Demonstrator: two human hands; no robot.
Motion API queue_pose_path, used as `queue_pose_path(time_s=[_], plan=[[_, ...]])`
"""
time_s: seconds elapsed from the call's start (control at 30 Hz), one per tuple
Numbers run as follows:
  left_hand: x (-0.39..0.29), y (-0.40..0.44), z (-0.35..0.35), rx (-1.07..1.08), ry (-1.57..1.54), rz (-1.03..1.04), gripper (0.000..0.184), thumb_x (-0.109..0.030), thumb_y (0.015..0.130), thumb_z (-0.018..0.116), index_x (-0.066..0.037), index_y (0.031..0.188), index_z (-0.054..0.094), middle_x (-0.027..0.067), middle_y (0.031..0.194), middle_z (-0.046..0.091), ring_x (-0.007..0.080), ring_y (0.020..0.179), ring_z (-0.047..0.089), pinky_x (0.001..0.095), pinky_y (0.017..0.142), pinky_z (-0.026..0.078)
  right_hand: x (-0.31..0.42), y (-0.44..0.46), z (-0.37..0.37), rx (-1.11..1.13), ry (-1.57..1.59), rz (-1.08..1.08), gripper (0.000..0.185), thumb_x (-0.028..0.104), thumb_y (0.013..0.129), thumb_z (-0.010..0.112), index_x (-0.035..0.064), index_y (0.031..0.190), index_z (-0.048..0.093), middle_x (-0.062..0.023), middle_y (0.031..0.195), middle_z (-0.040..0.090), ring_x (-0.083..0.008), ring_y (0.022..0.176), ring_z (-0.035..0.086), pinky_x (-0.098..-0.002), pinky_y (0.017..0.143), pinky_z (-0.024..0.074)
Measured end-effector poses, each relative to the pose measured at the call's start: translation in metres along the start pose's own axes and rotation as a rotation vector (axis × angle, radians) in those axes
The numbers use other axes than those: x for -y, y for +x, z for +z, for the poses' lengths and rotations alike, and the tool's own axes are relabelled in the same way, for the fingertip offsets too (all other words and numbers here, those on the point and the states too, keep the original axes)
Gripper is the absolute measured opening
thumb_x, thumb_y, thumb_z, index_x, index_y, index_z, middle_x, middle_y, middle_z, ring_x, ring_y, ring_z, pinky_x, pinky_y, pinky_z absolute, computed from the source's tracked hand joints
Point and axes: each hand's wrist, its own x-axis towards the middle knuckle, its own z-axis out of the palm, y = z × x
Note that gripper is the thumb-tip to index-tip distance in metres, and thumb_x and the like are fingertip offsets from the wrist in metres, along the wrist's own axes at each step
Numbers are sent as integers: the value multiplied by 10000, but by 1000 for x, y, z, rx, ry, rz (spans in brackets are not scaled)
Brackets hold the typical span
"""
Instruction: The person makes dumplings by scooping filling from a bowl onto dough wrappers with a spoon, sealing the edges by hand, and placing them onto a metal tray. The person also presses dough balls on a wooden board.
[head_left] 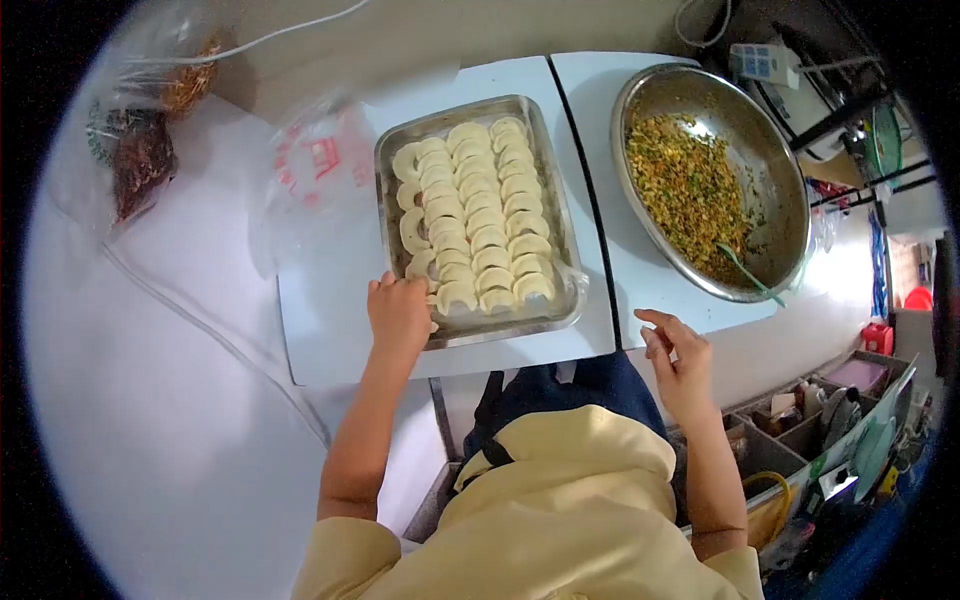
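A rectangular metal tray [566,215] holds overlapping rows of pale crescent-shaped dumplings [484,218]. My left hand [400,315] is at the tray's near left corner, its fingers closed on a dumpling [432,299] that is mostly hidden by them. My right hand [680,362] hovers in front of the table's near edge, below the big bowl. Its index finger points out to the left, the thumb is apart from it and the other fingers are loosely curled. Nothing shows in that hand.
A large steel bowl [782,180] of chopped filling [685,190] with a green-handled utensil [750,272] stands right of the tray on the white table [335,340]. A clear plastic bag [322,160] lies left. Bins of goods [800,420] stand at lower right.
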Motion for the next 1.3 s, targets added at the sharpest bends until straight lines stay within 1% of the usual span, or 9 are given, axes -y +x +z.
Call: queue_pose_path(time_s=[0.17,0.27,0.37,0.43,0.57,0.93,1.13,1.23,1.3], plan=[[-11,5,-2,47,134,24,49,-73,669,600,-78,695,641,93,658,622,261,815,564,365,715,384,-5,-21,-27,-6,37,12,200,32,846,572,57,1031,643,-135,706,601,-193,565,548,-289,543,449],[-11,-2,8,109,120,-56,231,-153,671,710,-89,886,653,102,824,648,295,882,583,411,769,415,-12,-39,-50,-41,39,28,194,36,840,577,53,1023,642,-132,729,609,-197,571,551,-295,554,455],[-24,-13,4,-58,-10,-190,196,-70,678,624,-64,874,632,139,854,629,336,862,579,449,792,431,-27,-68,-81,-150,17,18,206,40,820,588,62,1019,641,-121,784,626,-227,595,560,-325,585,466],[1,-20,23,-237,-156,-104,399,-110,695,642,-31,1083,598,164,1049,615,354,996,554,429,885,422,-42,-98,-104,-179,-76,43,249,47,792,597,93,1034,636,-106,885,650,-279,680,588,-365,651,483],[-44,-22,-22,-315,-508,-97,323,-143,871,577,11,1154,553,141,1131,575,252,1003,541,358,901,415,-75,-170,-133,-351,16,205,174,139,850,559,88,1001,631,-134,884,647,-333,779,606,-408,701,493],[-338,-44,-27,111,-550,808,205,-85,871,542,-2,1057,568,88,1047,607,205,956,537,314,803,381,-199,-388,-106,-1218,354,835,310,321,886,499,55,788,625,-96,598,578,-223,585,580,-359,573,444],[-436,-77,-37,268,-550,1072,170,-72,879,545,1,1030,574,70,1016,605,161,908,528,284,798,392,-179,-504,-67,-1693,678,1011,259,275,898,531,45,814,614,-35,716,615,-129,671,563,-312,601,441],[-476,-84,-34,361,-596,1196,167,-54,881,540,6,1034,571,67,1019,598,155,894,524,279,787,406,-175,-600,-21,-2224,400,1190,208,235,880,577,39,934,625,-60,814,630,-144,769,557,-301,723,452],[-500,-105,-43,412,-628,1261,172,-56,883,539,4,1041,570,69,1026,600,156,904,529,281,795,407,-158,-681,22,-2183,-99,1567,226,214,870,581,2,945,597,-61,809,605,-139,760,544,-301,676,444]])
